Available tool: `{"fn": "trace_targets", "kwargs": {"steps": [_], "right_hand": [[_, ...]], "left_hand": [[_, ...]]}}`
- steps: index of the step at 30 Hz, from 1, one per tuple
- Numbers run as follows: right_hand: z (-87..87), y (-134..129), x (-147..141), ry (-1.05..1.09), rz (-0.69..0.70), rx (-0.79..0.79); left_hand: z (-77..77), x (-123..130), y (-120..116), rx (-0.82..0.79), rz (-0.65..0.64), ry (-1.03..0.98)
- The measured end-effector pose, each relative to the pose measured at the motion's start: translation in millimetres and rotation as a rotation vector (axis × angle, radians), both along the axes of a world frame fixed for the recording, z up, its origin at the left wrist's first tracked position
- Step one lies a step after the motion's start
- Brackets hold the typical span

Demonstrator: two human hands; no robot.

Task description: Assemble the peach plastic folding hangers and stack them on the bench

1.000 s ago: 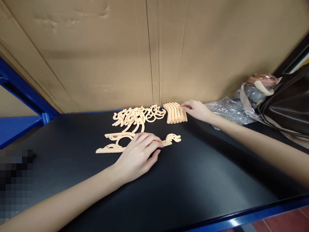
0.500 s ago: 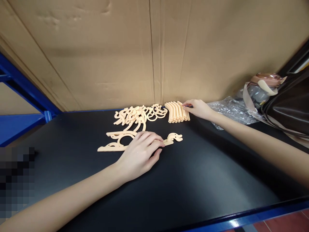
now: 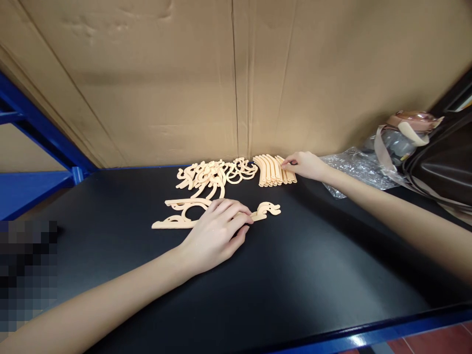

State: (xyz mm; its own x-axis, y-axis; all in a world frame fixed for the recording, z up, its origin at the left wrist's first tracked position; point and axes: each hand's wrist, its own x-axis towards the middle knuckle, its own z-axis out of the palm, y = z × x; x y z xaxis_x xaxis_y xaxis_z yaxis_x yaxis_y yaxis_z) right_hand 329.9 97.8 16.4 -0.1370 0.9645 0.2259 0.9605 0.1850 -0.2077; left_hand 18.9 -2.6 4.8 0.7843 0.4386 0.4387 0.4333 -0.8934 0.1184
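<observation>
My left hand [image 3: 221, 231] rests palm down over a cream hanger-like piece [image 3: 173, 224], its fingers curled around the middle part. A hooked end [image 3: 271, 209] of cream plastic sticks out to the right of that hand. At the back, my right hand [image 3: 304, 164] has thumb and fingertips pinched on a curved strip [image 3: 289, 172] at the right end of a row of cream curved strips [image 3: 268, 169]. To the left of the row lie a pile of cream hooked parts [image 3: 206, 174] and several ring-shaped parts [image 3: 241, 170].
Behind the black table [image 3: 295, 285] stands a cardboard wall [image 3: 165, 88]. Crumpled clear plastic [image 3: 350, 169], a strapped bottle [image 3: 400, 137] and a dark bag [image 3: 450, 152] are at the right. Blue frame bars [image 3: 40, 132] stand at the left.
My right hand has shifted slightly right, and the strips at the row's right end now lie a little apart from the others. My left hand stays on its piece.
</observation>
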Motion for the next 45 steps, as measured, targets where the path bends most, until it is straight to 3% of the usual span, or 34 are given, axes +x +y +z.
{"fn": "trace_targets", "kwargs": {"steps": [11, 22, 35, 45], "right_hand": [[0.4, 0.1, 1.0, 0.003, -0.086, -0.01], [0.2, -0.8, -1.0, 0.024, -0.279, 0.016], [1.7, -4.9, 11.3, -0.068, -0.311, 0.043], [0.8, 1.8, 6.9, -0.17, -0.341, -0.036]], "left_hand": [[-1.5, -1.9, 1.2, -0.003, -0.006, 0.005], [-2.4, -1.3, 1.6, -0.001, -0.009, 0.01], [-3.7, -2.9, 2.2, -0.009, -0.006, 0.015], [-2.1, -1.5, 1.6, -0.006, -0.01, 0.011]]}}
